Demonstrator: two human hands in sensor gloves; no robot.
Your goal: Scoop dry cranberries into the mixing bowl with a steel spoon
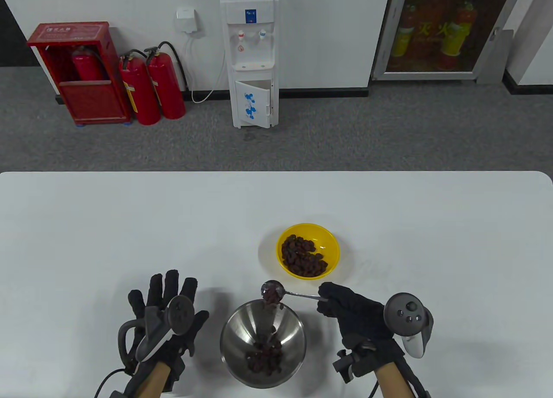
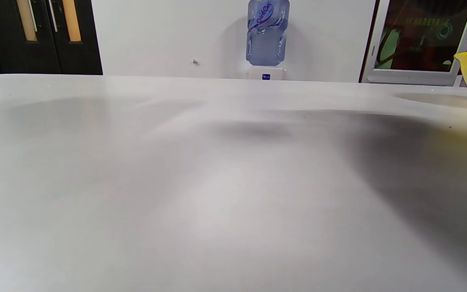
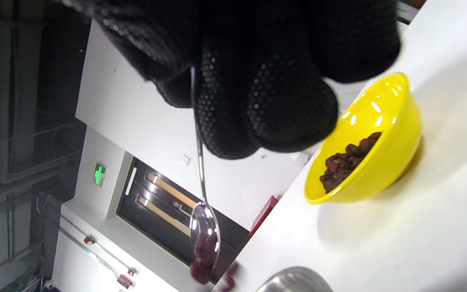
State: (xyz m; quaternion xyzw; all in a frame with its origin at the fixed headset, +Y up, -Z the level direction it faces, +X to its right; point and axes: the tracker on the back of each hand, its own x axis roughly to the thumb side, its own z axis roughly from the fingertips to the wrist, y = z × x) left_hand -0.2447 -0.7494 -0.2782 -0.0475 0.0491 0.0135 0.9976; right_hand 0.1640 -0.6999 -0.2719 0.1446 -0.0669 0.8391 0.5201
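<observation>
Some cranberries (image 1: 264, 358) already lie in your steel bowl (image 1: 262, 343); many wait in the yellow bowl (image 1: 308, 250). Your right hand (image 1: 352, 314) pinches the spoon (image 1: 273, 292), tipping berries in. Your left hand (image 1: 166, 318) rests spread flat.

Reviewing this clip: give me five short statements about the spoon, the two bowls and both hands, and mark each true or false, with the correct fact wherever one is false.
1. The right hand holds the steel spoon by its handle. True.
2. The spoon is tipped over the mixing bowl and dry cranberries are spilling from it. True.
3. The yellow bowl is empty. False: it holds a pile of cranberries.
4. The left hand grips the mixing bowl's rim. False: it rests on the table beside the bowl, fingers spread, apart from it.
5. The mixing bowl already has cranberries at its bottom. True.
</observation>
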